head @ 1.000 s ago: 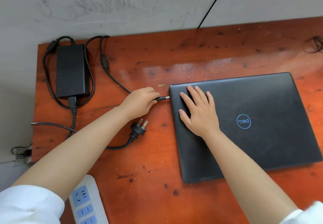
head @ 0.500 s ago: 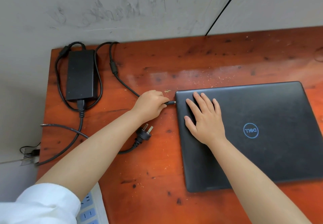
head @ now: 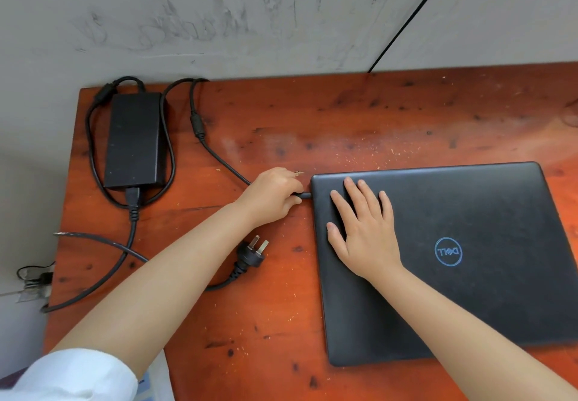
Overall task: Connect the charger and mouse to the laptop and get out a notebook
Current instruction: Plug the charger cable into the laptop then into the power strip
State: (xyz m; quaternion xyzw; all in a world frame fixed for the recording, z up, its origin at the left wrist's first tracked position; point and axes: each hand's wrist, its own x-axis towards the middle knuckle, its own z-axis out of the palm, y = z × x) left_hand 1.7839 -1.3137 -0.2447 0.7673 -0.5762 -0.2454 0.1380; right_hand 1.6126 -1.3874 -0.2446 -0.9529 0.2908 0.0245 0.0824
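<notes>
— Plug?
— I see my left hand pinching it, tip at the laptop edge just right of my fingers.
— Right hand?
— Spread flat on the lid. Charger sits far left.

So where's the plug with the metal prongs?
In the head view, the black wall plug with metal prongs lies loose on the red-brown wooden table, left of the closed black laptop and just below the left hand.

Bare workroom: scuffed concrete wall, worn wooden desk.
</notes>
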